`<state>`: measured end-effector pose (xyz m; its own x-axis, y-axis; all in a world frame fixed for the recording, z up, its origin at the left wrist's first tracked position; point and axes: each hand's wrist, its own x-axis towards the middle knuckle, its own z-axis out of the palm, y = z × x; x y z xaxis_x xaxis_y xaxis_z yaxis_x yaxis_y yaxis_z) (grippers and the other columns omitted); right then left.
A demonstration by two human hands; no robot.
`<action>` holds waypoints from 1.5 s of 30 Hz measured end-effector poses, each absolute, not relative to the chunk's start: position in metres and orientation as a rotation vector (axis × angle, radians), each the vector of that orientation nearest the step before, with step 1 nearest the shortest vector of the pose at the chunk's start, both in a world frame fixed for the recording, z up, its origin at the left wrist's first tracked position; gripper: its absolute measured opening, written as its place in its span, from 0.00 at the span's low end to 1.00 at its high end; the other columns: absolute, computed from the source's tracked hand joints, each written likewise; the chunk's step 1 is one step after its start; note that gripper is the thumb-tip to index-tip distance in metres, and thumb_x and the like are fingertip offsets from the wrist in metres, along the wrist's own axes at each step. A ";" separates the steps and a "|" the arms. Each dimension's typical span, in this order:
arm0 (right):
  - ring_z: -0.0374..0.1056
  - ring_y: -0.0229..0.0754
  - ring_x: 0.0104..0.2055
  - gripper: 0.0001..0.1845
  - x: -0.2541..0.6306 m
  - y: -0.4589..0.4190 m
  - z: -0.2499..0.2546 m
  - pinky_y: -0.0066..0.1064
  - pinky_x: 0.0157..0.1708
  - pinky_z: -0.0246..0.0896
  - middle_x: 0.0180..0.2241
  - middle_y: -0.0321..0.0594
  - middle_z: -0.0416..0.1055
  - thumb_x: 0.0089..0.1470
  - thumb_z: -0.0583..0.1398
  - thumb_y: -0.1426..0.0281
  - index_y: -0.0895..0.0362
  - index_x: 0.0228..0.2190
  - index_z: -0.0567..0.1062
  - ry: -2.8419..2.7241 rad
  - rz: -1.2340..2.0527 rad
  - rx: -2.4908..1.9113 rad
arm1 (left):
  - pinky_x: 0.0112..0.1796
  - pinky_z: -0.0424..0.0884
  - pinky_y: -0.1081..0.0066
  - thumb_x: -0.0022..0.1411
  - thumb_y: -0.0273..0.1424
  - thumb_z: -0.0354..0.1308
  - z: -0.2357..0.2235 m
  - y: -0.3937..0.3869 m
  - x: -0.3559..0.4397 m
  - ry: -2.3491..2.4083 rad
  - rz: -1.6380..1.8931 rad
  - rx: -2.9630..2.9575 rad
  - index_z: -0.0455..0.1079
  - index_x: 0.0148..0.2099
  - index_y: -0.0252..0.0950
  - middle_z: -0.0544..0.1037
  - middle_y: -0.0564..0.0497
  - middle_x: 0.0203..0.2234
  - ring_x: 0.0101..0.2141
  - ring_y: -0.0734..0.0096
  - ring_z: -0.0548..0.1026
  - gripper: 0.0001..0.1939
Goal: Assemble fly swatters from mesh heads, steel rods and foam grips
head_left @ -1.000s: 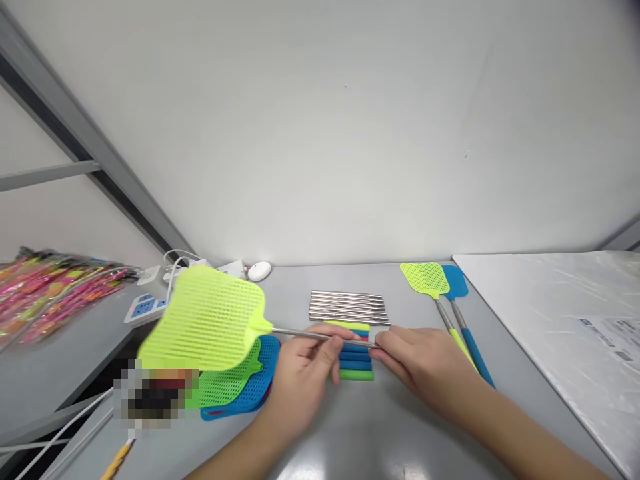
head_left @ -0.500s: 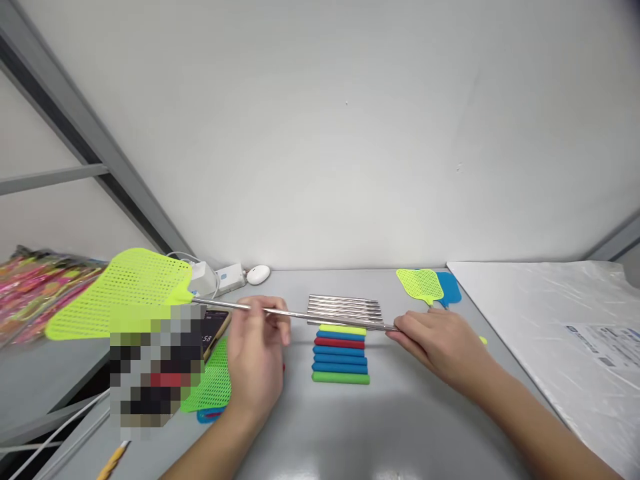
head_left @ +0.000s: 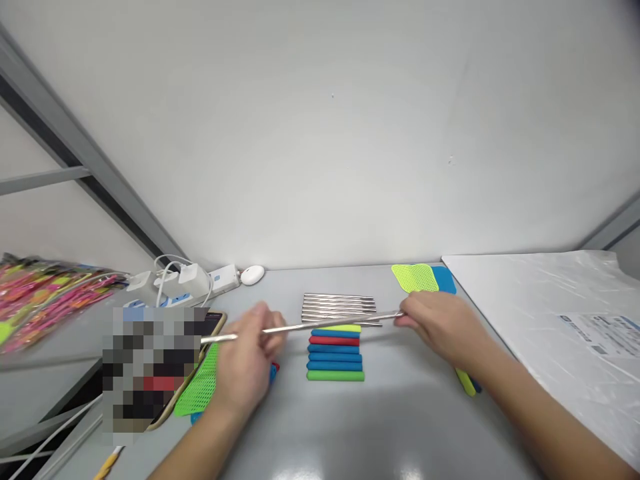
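A thin telescopic metal rod (head_left: 325,322) spans between my hands above the table. My left hand (head_left: 245,363), slightly blurred, has its fingers closed round the rod's left part. My right hand (head_left: 440,323) pinches the right end. No swatter head shows on the rod; its left tip meets a pixelated patch. Under the rod lies a row of metal rods (head_left: 337,303), and nearer me a stack of coloured handles (head_left: 334,357) in yellow, blue, red and green. Beyond my right hand lie a yellow swatter head (head_left: 414,276) and a blue swatter head (head_left: 444,280).
A green mesh swatter head (head_left: 196,390) lies left of my left hand, beside a phone (head_left: 217,323) partly pixelated. A power strip with chargers (head_left: 195,281) and a white mouse (head_left: 253,275) stand behind. Bagged goods (head_left: 60,300) lie far left; a white plastic-wrapped package (head_left: 540,293) lies right.
The yellow swatter head at the rod's left end has gone from sight. The rod's left end has dropped and its right end risen slightly. Both hands still hold it.
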<state>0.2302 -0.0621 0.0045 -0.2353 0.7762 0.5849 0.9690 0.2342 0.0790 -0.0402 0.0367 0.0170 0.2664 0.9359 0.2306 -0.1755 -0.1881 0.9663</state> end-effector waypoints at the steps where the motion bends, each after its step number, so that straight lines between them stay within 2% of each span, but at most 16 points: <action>1: 0.55 0.36 0.23 0.23 0.240 -0.062 0.007 0.31 0.25 0.40 0.21 0.34 0.63 0.68 0.48 0.61 0.56 0.23 0.67 -2.066 -0.647 -1.617 | 0.21 0.50 0.72 0.66 0.37 0.52 0.020 0.042 -0.041 0.714 1.261 1.286 0.51 0.18 0.38 0.51 0.57 0.13 0.18 0.76 0.51 0.25; 5: 0.55 0.37 0.24 0.20 0.258 -0.064 0.013 0.31 0.27 0.44 0.22 0.35 0.63 0.66 0.51 0.62 0.56 0.24 0.67 -2.031 -0.721 -1.657 | 0.20 0.50 0.74 0.68 0.39 0.51 0.020 0.044 -0.035 0.619 1.251 1.047 0.50 0.21 0.37 0.49 0.60 0.14 0.17 0.78 0.49 0.24; 11: 0.60 0.39 0.27 0.14 0.242 -0.069 0.012 0.31 0.30 0.49 0.27 0.38 0.67 0.64 0.54 0.62 0.56 0.31 0.72 -2.073 -0.640 -1.614 | 0.22 0.53 0.73 0.68 0.48 0.48 -0.009 0.024 -0.021 0.681 0.984 1.225 0.52 0.23 0.38 0.57 0.58 0.15 0.18 0.77 0.54 0.25; 14: 0.59 0.39 0.27 0.14 0.218 -0.071 0.011 0.32 0.30 0.48 0.26 0.37 0.66 0.64 0.54 0.62 0.57 0.33 0.73 -2.137 -0.643 -1.527 | 0.24 0.54 0.71 0.69 0.47 0.45 -0.015 0.016 -0.022 0.641 0.885 1.381 0.54 0.23 0.38 0.60 0.56 0.16 0.20 0.75 0.56 0.25; 18: 0.54 0.39 0.25 0.14 0.190 -0.074 0.005 0.32 0.28 0.43 0.23 0.35 0.63 0.65 0.54 0.65 0.57 0.29 0.71 -2.199 -0.641 -1.434 | 0.27 0.55 0.70 0.70 0.45 0.43 -0.013 0.008 -0.025 0.600 0.796 1.508 0.56 0.23 0.38 0.63 0.54 0.17 0.22 0.73 0.59 0.25; 22: 0.51 0.38 0.24 0.18 0.195 -0.071 0.001 0.32 0.27 0.40 0.22 0.34 0.61 0.66 0.53 0.63 0.56 0.25 0.68 -2.209 -0.658 -1.448 | 0.26 0.51 0.68 0.70 0.44 0.43 -0.009 0.013 -0.028 0.636 0.854 1.498 0.52 0.21 0.39 0.57 0.55 0.16 0.21 0.72 0.55 0.25; 27: 0.52 0.39 0.26 0.20 0.239 -0.063 0.007 0.32 0.27 0.42 0.22 0.35 0.61 0.66 0.52 0.63 0.56 0.23 0.65 -2.180 -0.737 -1.538 | 0.25 0.49 0.68 0.70 0.40 0.46 0.000 0.034 -0.038 0.647 1.047 1.361 0.50 0.20 0.38 0.52 0.57 0.15 0.21 0.73 0.51 0.25; 31: 0.52 0.40 0.27 0.19 0.264 -0.062 0.011 0.32 0.28 0.43 0.21 0.35 0.60 0.66 0.52 0.63 0.55 0.23 0.65 -2.156 -0.759 -1.599 | 0.24 0.49 0.69 0.68 0.37 0.49 0.010 0.048 -0.042 0.594 1.161 1.221 0.50 0.20 0.38 0.50 0.58 0.14 0.20 0.74 0.50 0.24; 35: 0.56 0.39 0.27 0.14 0.275 -0.063 0.007 0.32 0.31 0.48 0.23 0.35 0.64 0.64 0.55 0.64 0.56 0.27 0.68 -2.067 -0.666 -1.633 | 0.23 0.52 0.72 0.67 0.33 0.50 0.022 0.059 -0.044 0.612 1.383 1.038 0.49 0.19 0.37 0.47 0.59 0.13 0.18 0.76 0.49 0.24; 38: 0.59 0.38 0.28 0.11 0.273 -0.065 0.005 0.31 0.32 0.51 0.25 0.35 0.67 0.63 0.57 0.63 0.56 0.30 0.70 -2.000 -0.633 -1.628 | 0.21 0.51 0.73 0.67 0.36 0.50 0.028 0.063 -0.044 0.614 1.530 0.940 0.48 0.19 0.37 0.47 0.59 0.13 0.17 0.77 0.48 0.25; 41: 0.59 0.38 0.27 0.10 0.259 -0.066 0.006 0.30 0.31 0.50 0.24 0.35 0.66 0.63 0.57 0.64 0.56 0.31 0.70 -2.015 -0.615 -1.586 | 0.21 0.52 0.72 0.68 0.40 0.49 0.023 0.055 -0.041 0.587 1.445 1.012 0.51 0.20 0.38 0.50 0.58 0.13 0.17 0.76 0.50 0.25; 45: 0.57 0.38 0.25 0.12 0.238 -0.067 0.004 0.31 0.30 0.49 0.23 0.34 0.65 0.64 0.55 0.64 0.56 0.30 0.70 -2.075 -0.555 -1.534 | 0.24 0.53 0.69 0.68 0.41 0.49 0.003 0.038 -0.036 0.612 1.150 1.327 0.55 0.21 0.38 0.56 0.55 0.14 0.20 0.73 0.54 0.24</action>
<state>0.2382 -0.0667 0.0043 -0.2430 0.7560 0.6078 0.9585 0.2835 0.0306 -0.0359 0.0385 0.0033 0.3696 0.8945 0.2516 -0.2914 -0.1455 0.9455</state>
